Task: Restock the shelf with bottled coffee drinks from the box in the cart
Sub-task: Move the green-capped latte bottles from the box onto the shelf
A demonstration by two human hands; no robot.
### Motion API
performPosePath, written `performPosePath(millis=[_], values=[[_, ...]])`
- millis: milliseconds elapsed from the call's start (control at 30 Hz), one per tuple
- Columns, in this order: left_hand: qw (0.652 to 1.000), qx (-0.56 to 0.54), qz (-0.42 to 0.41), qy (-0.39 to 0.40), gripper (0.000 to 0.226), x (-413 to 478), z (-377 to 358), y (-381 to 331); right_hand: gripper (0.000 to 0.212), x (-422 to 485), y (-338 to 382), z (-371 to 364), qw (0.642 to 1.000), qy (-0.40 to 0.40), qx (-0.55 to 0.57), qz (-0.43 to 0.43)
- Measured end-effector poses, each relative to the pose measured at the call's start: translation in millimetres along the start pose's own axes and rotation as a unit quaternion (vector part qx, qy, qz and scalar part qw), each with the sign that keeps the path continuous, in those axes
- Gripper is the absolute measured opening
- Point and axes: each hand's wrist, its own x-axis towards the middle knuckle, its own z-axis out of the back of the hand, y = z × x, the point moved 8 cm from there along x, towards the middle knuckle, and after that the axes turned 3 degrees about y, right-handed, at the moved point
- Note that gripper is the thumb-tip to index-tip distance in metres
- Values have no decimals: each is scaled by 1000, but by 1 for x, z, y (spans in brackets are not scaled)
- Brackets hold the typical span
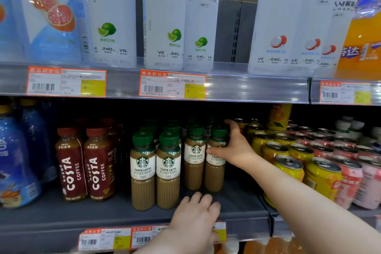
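Observation:
Several green-capped caffe latte bottles (pixel 168 169) stand in rows on the dark middle shelf (pixel 103 214). My right hand (pixel 235 146) wraps around the rightmost bottle (pixel 215 171), thumb on its label and fingers behind its neck; the bottle stands upright on the shelf. My left hand (pixel 195 216) rests palm down on the shelf's front edge, just in front of the bottles, holding nothing. The box and the cart are out of view.
Two red Costa coffee bottles (pixel 84 163) stand left of the lattes, blue bottles (pixel 16 156) farther left. Yellow and pink cans (pixel 321 171) fill the shelf to the right. Tall white drink bottles (pixel 202 18) line the upper shelf. Price tags (pixel 115 239) run along the shelf edges.

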Motion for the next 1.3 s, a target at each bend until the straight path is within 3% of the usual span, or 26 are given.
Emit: performPosePath(millis=[200,267,400,533,633,767,933,1100,1300], values=[[999,22,-1,-26,65,-1,5,1,67,4,-10,-7,999,16,39,-19],[997,49,2,-62,67,-2,14,1,66,5,-10,-8,999,16,42,-16],[1000,8,-3,-1,64,-3,3,1,71,3,-10,-8,999,17,43,-15],[1000,-1,7,-6,63,-7,7,1,79,-2,-7,-3,1000,13,11,1],[1000,6,18,-14,64,-7,7,3,84,-11,-10,4,999,0,-46,16],[999,10,41,-19,66,-8,9,3,79,-37,-8,13,968,-34,-233,89],[994,-7,99,-48,69,-20,17,3,66,-74,-24,-10,907,58,-397,132],[986,-19,150,-71,65,-53,19,6,63,-101,-38,-31,897,117,-411,110],[975,-14,205,-79,73,-113,17,29,61,-127,-8,-68,889,141,-407,159]])
